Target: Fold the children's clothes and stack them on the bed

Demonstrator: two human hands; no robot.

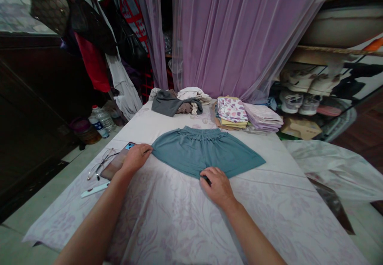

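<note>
Wide teal shorts (185, 153) with a gathered elastic waistband lie spread flat on the table, waistband facing away from me. My left hand (136, 160) is closed, pinching the outer left corner of the hem between thumb and fingers. At the middle of the lower hem, my right hand (218, 186) is closed on the edge of the cloth, its fingers curled and the thumb tucked below. Beside my left hand lies a phone (113, 165), partly covered by the hand and forearm. A pair of glasses (103, 162) rests close to it.
On the patterned tablecloth (176, 217), a loose heap of clothes (167, 102) lies at the back left. Folded clothes (232, 110) are stacked at the back right. A pale flat strip (95, 190) lies near my left forearm. Purple curtains (221, 37) hang behind; a shoe rack (299, 101) stands right.
</note>
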